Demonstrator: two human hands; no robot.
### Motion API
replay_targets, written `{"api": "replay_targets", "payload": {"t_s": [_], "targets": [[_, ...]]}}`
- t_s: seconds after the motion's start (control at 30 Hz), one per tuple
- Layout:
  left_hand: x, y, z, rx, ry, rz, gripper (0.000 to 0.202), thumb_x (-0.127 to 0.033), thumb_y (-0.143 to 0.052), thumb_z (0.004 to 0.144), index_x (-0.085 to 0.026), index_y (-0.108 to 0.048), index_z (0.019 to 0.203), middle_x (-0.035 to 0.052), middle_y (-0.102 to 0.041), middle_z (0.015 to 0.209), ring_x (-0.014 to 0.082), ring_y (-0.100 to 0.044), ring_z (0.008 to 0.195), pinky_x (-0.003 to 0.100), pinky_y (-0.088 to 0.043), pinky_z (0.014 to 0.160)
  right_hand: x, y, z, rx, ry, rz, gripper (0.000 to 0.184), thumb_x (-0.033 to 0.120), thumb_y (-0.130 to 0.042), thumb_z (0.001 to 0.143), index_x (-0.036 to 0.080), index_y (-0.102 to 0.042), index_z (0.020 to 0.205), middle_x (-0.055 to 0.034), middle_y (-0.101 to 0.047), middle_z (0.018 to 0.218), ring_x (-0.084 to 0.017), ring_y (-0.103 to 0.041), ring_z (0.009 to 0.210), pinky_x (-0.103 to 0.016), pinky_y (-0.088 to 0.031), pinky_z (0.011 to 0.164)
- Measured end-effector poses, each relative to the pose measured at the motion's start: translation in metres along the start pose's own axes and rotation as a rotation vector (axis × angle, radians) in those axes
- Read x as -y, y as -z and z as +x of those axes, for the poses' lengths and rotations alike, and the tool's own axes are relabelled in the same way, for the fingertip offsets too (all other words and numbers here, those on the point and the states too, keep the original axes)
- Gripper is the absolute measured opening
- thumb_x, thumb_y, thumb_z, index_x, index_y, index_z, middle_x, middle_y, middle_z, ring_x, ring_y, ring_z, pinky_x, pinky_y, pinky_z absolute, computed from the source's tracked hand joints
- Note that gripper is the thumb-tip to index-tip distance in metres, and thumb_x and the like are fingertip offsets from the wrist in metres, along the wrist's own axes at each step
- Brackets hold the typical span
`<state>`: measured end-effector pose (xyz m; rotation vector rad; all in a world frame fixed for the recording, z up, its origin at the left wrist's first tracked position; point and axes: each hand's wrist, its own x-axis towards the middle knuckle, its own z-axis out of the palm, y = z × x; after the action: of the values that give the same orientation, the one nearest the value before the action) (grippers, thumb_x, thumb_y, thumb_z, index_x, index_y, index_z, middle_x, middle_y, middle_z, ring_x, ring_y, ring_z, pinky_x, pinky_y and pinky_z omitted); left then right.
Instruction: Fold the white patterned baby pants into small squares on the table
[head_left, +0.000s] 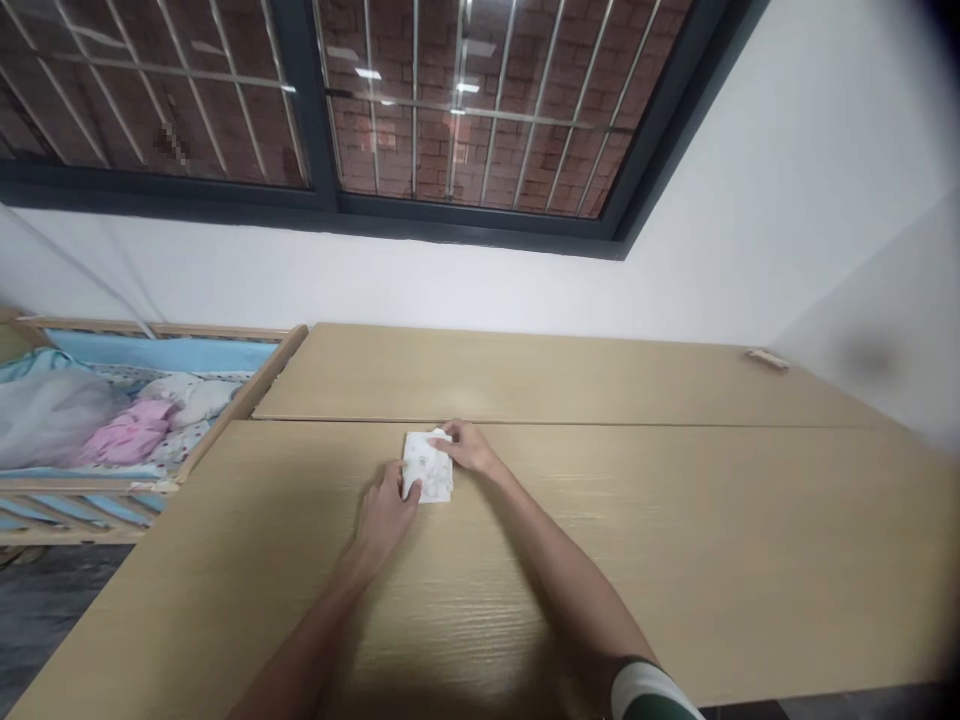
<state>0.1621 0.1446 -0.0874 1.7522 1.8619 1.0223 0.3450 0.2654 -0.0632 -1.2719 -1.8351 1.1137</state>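
A small white folded square [427, 470] with a faint grey printed pattern lies on the wooden tabletop [675, 540]; cloth or paper, I cannot tell. My left hand [386, 508] grips its left side, with the thumb over the lower left corner and the fingers at the left edge. At the upper right corner, the thumb and fingers of my right hand [469, 446] pinch it. The undersides of the fingers are hidden.
A wooden cot [225, 415] with blue lining stands at the left, holding a pink cloth [131, 430] and white bedding. A seam runs across the tabletop beyond my hands. A small object [767, 358] lies at the far right. A barred window [480, 110] is above.
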Motion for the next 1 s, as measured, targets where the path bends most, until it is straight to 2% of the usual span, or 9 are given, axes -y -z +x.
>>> {"api": "replay_targets", "payload": {"t_s": [0.1,0.2,0.3,0.37,0.5,0.6,0.83,0.93,1.0], "targets": [[-0.009,0.001,-0.006,-0.096,-0.078,0.158,0.033,-0.041,-0.051,0.098,-0.016,-0.059,0.119,0.0204,-0.067,0.114,0.0366,-0.064,0.109,0.051,-0.051,0.091,0.008,-0.004,-0.003,-0.091,0.062,-0.177,0.040,0.044,-0.064,0.091,0.013,-0.066,0.114,-0.0103,-0.072,0.105,-0.022,-0.068,0.092,-0.034,-0.055,0.081],[-0.023,-0.007,-0.023,-0.125,-0.235,0.211,0.046,-0.040,-0.047,0.099,-0.011,-0.054,0.135,0.0260,-0.054,0.139,0.0402,-0.052,0.129,0.056,-0.046,0.102,0.029,-0.002,-0.021,-0.106,0.287,-0.361,0.048,0.040,-0.052,0.100,0.017,-0.054,0.143,-0.0152,-0.057,0.145,-0.026,-0.053,0.134,-0.045,-0.042,0.112],[-0.035,-0.026,-0.049,-0.091,-0.421,0.269,0.059,-0.040,-0.048,0.098,-0.006,-0.045,0.147,0.0268,-0.048,0.148,0.0419,-0.043,0.139,0.058,-0.041,0.110,0.049,-0.002,-0.049,0.165,0.524,-0.424,0.051,0.040,-0.044,0.106,0.027,-0.042,0.155,-0.0065,-0.037,0.163,-0.024,-0.033,0.151,-0.047,-0.027,0.124],[-0.038,-0.039,-0.063,-0.068,-0.449,0.314,0.060,-0.042,-0.051,0.096,-0.005,-0.050,0.143,0.0281,-0.054,0.141,0.0440,-0.044,0.138,0.061,-0.038,0.112,0.053,-0.005,-0.064,0.344,0.600,-0.415,0.051,0.041,-0.040,0.107,0.033,-0.036,0.158,-0.0008,-0.032,0.165,-0.022,-0.030,0.153,-0.047,-0.024,0.126],[-0.038,-0.050,-0.070,0.012,-0.425,0.375,0.050,-0.043,-0.052,0.095,-0.006,-0.068,0.125,0.0293,-0.064,0.126,0.0449,-0.055,0.126,0.064,-0.038,0.111,0.037,-0.013,-0.068,0.480,0.606,-0.399,0.048,0.043,-0.039,0.108,0.037,-0.038,0.156,0.0022,-0.038,0.161,-0.020,-0.032,0.152,-0.044,-0.023,0.127],[-0.037,-0.046,-0.064,0.011,-0.423,0.405,0.056,-0.044,-0.049,0.096,0.000,-0.064,0.129,0.0330,-0.059,0.132,0.0450,-0.054,0.127,0.063,-0.039,0.110,0.018,-0.011,-0.048,0.472,0.572,-0.452,0.047,0.043,-0.039,0.108,0.036,-0.042,0.154,0.0016,-0.040,0.160,-0.020,-0.033,0.151,-0.044,-0.021,0.127],[-0.045,-0.043,-0.065,-0.050,-0.432,0.505,0.061,-0.043,-0.045,0.100,-0.005,-0.046,0.148,0.0247,-0.047,0.151,0.0399,-0.041,0.141,0.054,-0.036,0.115,0.001,0.012,0.010,0.466,0.507,-0.663,0.059,0.049,-0.025,0.109,0.023,-0.024,0.162,-0.0043,-0.015,0.169,-0.021,-0.008,0.158,-0.044,-0.006,0.129],[-0.048,-0.041,-0.062,-0.057,-0.436,0.515,0.060,-0.041,-0.047,0.099,-0.004,-0.048,0.145,0.0251,-0.048,0.149,0.0395,-0.043,0.139,0.052,-0.036,0.114,-0.001,0.014,0.018,0.420,0.486,-0.661,0.060,0.050,-0.023,0.109,0.023,-0.024,0.163,-0.0034,-0.019,0.169,-0.021,-0.013,0.157,-0.043,-0.008,0.129],[-0.048,-0.032,-0.052,-0.035,-0.424,0.477,0.052,-0.038,-0.046,0.099,-0.007,-0.053,0.141,0.0220,-0.056,0.141,0.0358,-0.051,0.131,0.049,-0.040,0.110,-0.002,0.013,0.017,0.387,0.473,-0.656,0.061,0.050,-0.023,0.108,0.023,-0.024,0.163,-0.0040,-0.022,0.168,-0.022,-0.017,0.156,-0.043,-0.009,0.129]]}}
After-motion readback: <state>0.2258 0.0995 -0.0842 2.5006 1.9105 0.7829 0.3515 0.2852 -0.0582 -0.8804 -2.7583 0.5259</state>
